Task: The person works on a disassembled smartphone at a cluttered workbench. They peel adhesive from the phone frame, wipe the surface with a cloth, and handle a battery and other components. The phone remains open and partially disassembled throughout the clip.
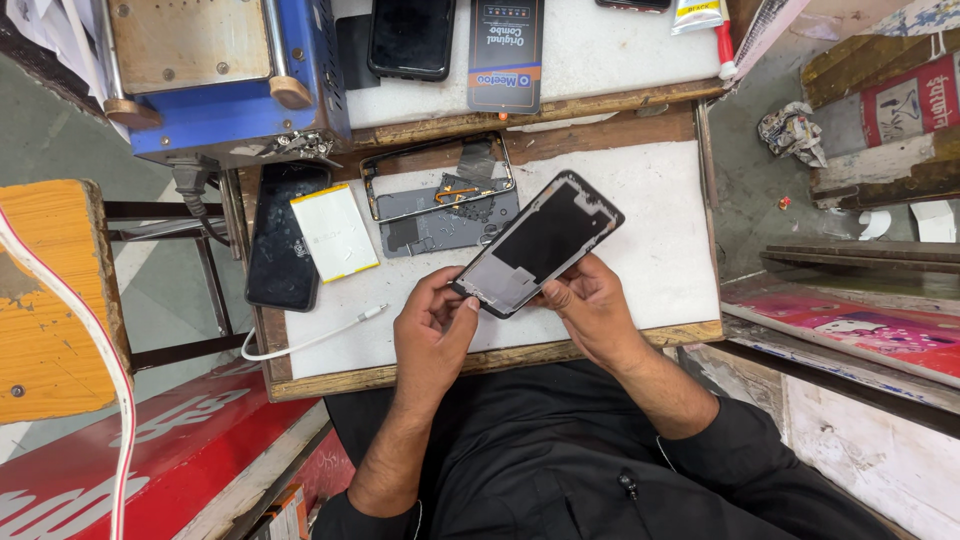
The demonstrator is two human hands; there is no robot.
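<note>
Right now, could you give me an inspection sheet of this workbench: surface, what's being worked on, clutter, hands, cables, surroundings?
Surface: white board with wooden edging.
Job's things: phone screen panel, back side up, held tilted above the board.
Clutter: phone frame, grey back plate, white battery, dark phone.
Hands: left hand and right hand both grip the panel's near end.
Cables: white cable lying loose.
Surroundings: blue machine, orange stool, red board.

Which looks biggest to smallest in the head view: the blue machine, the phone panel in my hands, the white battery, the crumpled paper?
1. blue machine
2. phone panel, though it is held nearer the camera
3. white battery
4. crumpled paper
</note>
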